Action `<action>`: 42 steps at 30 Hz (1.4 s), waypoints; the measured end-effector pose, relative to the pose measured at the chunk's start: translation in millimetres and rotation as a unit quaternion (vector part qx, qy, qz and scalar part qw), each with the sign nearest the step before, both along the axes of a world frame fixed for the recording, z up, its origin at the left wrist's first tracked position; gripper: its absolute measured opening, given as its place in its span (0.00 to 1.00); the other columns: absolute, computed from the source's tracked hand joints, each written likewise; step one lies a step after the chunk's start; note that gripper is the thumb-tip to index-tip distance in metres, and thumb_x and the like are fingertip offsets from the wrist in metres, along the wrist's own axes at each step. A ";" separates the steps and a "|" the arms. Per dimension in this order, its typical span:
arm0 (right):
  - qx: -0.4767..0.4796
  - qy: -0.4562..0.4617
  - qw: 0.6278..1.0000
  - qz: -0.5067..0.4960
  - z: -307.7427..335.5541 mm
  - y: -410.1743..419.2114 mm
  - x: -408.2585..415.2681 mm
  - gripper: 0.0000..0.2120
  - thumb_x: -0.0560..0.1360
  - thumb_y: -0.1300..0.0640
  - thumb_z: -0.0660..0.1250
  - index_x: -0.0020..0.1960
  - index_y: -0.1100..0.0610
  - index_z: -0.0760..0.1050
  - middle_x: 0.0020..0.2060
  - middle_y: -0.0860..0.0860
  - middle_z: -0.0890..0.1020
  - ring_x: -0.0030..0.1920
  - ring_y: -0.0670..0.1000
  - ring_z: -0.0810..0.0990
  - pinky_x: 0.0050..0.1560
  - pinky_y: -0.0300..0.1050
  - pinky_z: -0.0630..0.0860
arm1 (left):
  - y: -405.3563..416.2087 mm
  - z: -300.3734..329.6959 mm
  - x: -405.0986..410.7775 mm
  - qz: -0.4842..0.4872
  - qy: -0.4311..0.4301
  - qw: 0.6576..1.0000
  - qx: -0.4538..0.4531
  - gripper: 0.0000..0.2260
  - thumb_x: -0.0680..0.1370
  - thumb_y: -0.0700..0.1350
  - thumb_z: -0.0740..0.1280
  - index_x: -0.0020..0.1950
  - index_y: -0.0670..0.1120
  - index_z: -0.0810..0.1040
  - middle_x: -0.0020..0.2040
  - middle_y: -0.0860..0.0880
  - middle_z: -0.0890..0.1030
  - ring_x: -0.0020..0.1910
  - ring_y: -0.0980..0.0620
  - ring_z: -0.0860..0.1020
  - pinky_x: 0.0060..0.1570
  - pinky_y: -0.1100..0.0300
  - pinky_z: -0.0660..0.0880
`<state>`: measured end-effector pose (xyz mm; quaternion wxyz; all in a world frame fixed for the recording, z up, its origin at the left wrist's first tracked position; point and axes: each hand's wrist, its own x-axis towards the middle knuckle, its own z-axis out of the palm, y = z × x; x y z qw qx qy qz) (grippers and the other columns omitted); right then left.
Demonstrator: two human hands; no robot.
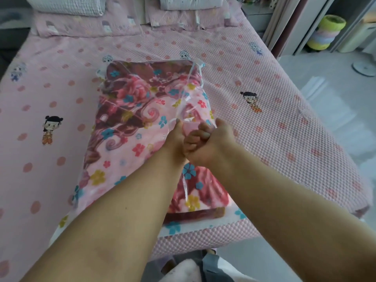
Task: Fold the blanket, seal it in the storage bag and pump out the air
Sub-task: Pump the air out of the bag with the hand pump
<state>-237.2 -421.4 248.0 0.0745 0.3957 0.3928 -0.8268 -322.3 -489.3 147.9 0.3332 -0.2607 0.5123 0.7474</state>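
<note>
Fingers (195, 137) of both hands pinch the storage bag (114, 82) mid-bed (284, 123).

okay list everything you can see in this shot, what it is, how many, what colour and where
blanket: one, pink and maroon floral, folded inside the bag, mid-bed
storage bag: one, clear plastic, around the blanket
bedspread: one, pink with cartoon figures, covering the bed
pillows: two, whitish, at the head of the bed
ring stack: one, yellow, green and pastel, floor at upper right
hands: two, left hand and right hand together on top of the bag
</note>
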 end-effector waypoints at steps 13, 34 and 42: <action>0.010 0.057 0.998 0.035 -23.3 17.9 25.9 0.28 0.77 0.37 0.50 0.25 0.53 0.58 0.21 0.47 0.58 0.25 0.47 0.57 0.31 0.39 0.53 | 9.6 -16.7 9.4 0.018 -0.042 0.999 -0.005 0.30 0.76 0.66 0.59 0.42 0.38 0.81 0.22 0.47 0.74 0.19 0.56 0.73 0.35 0.75 0.71; -0.058 -0.003 0.998 0.003 -39.9 -17.5 25.0 0.29 0.77 0.36 0.52 0.25 0.53 0.57 0.20 0.48 0.57 0.24 0.47 0.54 0.27 0.38 0.53 | -14.6 -24.8 22.7 -0.059 -0.021 0.997 -0.034 0.34 0.78 0.67 0.53 0.30 0.42 0.80 0.24 0.47 0.77 0.18 0.55 0.73 0.20 0.72 0.67; -0.067 0.019 0.997 -0.028 -22.5 -21.8 69.8 0.29 0.76 0.38 0.54 0.23 0.54 0.56 0.21 0.48 0.57 0.25 0.47 0.56 0.28 0.38 0.52 | -19.5 -20.1 22.9 0.040 -0.005 0.999 0.032 0.24 0.80 0.60 0.58 0.66 0.44 0.73 0.26 0.49 0.76 0.22 0.54 0.75 0.39 0.67 0.78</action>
